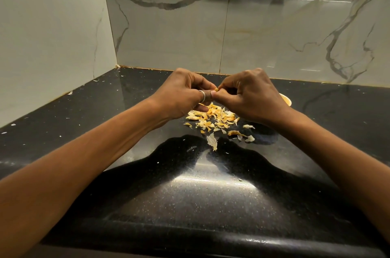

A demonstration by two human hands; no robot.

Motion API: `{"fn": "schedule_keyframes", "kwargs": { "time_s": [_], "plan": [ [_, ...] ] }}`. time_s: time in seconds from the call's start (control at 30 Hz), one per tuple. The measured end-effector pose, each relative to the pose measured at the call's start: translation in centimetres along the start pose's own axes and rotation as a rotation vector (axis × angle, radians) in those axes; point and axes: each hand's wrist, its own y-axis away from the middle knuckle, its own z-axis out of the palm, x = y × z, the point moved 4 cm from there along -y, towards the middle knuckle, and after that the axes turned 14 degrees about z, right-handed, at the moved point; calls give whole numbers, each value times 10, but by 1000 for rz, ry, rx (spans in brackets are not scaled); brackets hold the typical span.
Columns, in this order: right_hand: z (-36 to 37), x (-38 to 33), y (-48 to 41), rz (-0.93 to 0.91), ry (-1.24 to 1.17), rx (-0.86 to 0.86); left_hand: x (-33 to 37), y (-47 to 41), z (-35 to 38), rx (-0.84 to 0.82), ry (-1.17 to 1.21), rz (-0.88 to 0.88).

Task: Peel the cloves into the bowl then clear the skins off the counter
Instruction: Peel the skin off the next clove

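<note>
- Between the two hands, a clove (216, 89) is pinched by left hand (183, 91) and right hand (251, 95).
- Below them, skins (213, 119) litter the bench (190, 184).
- Behind the right hand, the bowl (286, 100) peeks out.

A small yellowish clove (216, 89) is pinched between the fingertips of the left hand (181, 93) and right hand (251, 97), held above the counter (190, 194); only its tip shows. The skins (211, 117) are thin, papery flakes, yellow-orange and whitish, lying in a loose heap on the glossy black counter under the hands; strays lie just beside the heap on its near side, one larger pale flake nearest of all; tiny flecks dot the counter's left part. The bowl (287, 100) stands behind the right hand, only a pale strip of rim showing; its contents are hidden.
</note>
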Motion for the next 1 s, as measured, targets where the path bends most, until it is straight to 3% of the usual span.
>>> {"fn": "schedule_keyframes", "kwargs": {
  "time_s": [0.43, 1.0],
  "plan": [
    [2, -4, 2, -168, 165, 20, -4, -4, -2, -24, 16, -46],
    [-9, 0, -1, -63, -33, 50, -10, -5, -10, 71, 110, -125]
  ]
}}
